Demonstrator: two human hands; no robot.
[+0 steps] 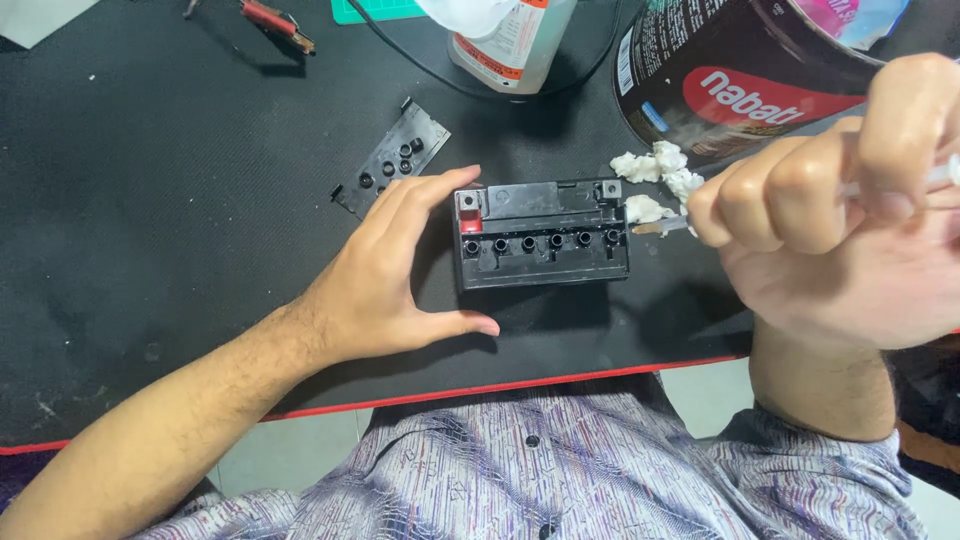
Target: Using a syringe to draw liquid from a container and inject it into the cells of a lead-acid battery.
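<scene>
A small black battery (pixel 541 234) lies near the front edge of the desk (pixel 150 200), its top face turned up so that a row of six round filler holes shows, uncovered, along its length; a red patch marks the terminal corner at its left end and a grey metal tab sits at each upper corner. The left hand (pixel 400 270) rests on the desk just beside the battery's left end, its grip spread wide and holding nothing, thumb and forefinger framing that end, seemingly to keep the case from sliding. The right hand (pixel 850 220) is raised close to the camera with its grip closed around a clear syringe (pixel 665 227), whose tip points at the hole nearest the battery's right end; the high, pinched hold looks suited to steadying the fine tip over so small an opening. Wads of white tissue (pixel 655 178) lie just beside the battery's right corner, probably to catch drips. A black strip with round caps (pixel 392 160) lies apart on the left. Farther back stand a clear plastic bottle (pixel 510 40) and a dark round tin (pixel 730 80).
</scene>
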